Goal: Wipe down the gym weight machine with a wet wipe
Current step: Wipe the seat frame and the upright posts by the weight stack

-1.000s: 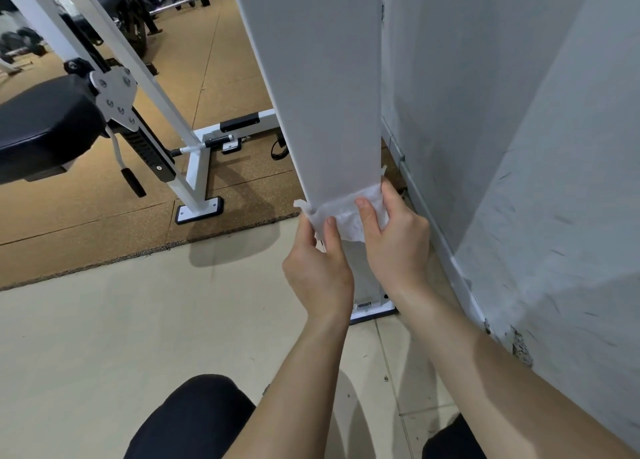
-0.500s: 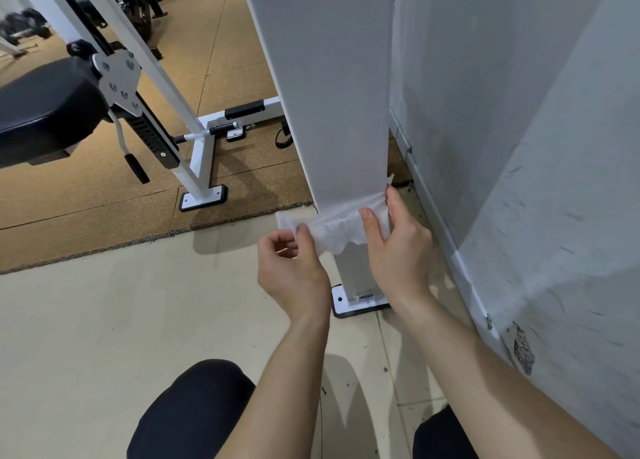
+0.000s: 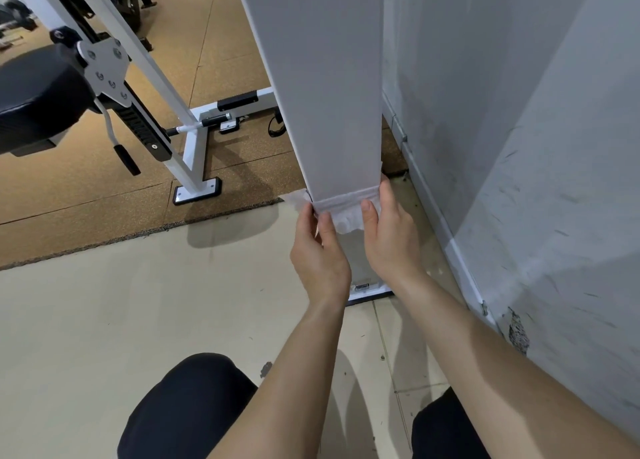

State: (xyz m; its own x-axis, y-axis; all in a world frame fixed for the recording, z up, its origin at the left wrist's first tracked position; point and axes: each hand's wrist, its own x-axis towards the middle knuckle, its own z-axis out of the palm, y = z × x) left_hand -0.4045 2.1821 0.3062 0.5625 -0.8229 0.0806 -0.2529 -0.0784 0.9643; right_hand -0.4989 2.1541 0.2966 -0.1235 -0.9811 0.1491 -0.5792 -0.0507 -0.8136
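Two knees in black cloth sit at the bottom edge, left (image 3: pixel 187 406) and right (image 3: pixel 446 431), above a beige tile floor (image 3: pixel 104 320). Both bare forearms reach forward from here to the low end of the white post (image 3: pixel 329 95) of the machine.

The wipe (image 3: pixel 343 202) is stretched as a flat band across the front face of the post, touching it, a short way above the base plate (image 3: pixel 372 289). Its lower edge hangs crumpled between the hands.

The left hand (image 3: pixel 320 254) pinches the left end of the wipe between thumb and curled fingers at the left edge of the post; a loose corner projects past that edge. The right hand (image 3: pixel 389 240) grasps the right end, thumb pressed on the front face, fingers wrapped round the right edge and hidden behind it.

The grey wall (image 3: pixel 519 147) stands just beside the post on the right. Past the tiles lies a brown mat (image 3: pixel 104 199). On it stands a white frame (image 3: pixel 194 147) with a foot plate (image 3: pixel 197 192). A black seat pad (image 3: pixel 38 91) is at far left.
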